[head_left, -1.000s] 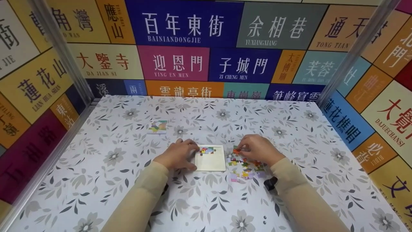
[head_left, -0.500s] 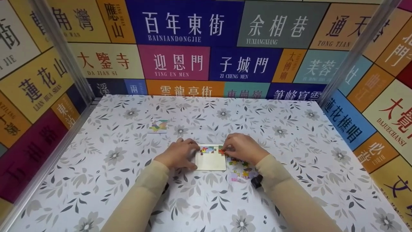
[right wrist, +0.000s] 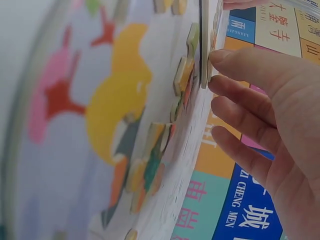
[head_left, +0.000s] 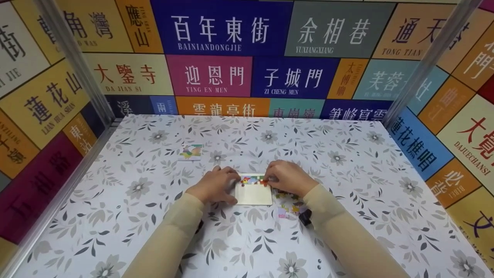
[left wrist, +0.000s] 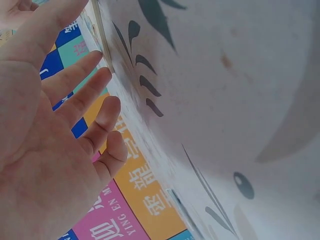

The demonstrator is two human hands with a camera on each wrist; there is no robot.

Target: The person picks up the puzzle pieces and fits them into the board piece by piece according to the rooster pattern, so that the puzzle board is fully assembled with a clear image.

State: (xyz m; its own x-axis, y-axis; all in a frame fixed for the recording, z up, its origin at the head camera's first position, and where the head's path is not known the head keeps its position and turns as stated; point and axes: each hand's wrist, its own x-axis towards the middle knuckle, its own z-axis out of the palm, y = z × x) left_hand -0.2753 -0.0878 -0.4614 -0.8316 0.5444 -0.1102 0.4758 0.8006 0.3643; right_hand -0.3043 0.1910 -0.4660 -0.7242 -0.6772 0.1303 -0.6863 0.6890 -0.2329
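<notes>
A small cream puzzle board (head_left: 254,195) lies on the table between both hands, with joined jigsaw pieces (head_left: 251,180) along its far edge. My left hand (head_left: 216,185) rests at the board's left side. In the left wrist view its fingers (left wrist: 82,97) are spread and loosely bent, with the board edge by the thumb and forefinger. At the far right corner, my right hand (head_left: 289,177) pinches a red-and-green jigsaw piece (head_left: 264,182) down on the board. The right wrist view has the thumb and forefinger (right wrist: 225,60) at the board's edge, the pinched piece mostly hidden.
Several loose jigsaw pieces (head_left: 287,211) lie right of the board, partly under the right wrist. A small square picture puzzle (head_left: 190,152) lies farther back on the left. The table (head_left: 154,231) has a floral cover and sign-printed walls (head_left: 212,75) around it.
My right hand has carried the red-and-green piece left from the loose pieces onto the board's far right corner, then slid it slightly toward the joined pieces. The left hand stays at the board.
</notes>
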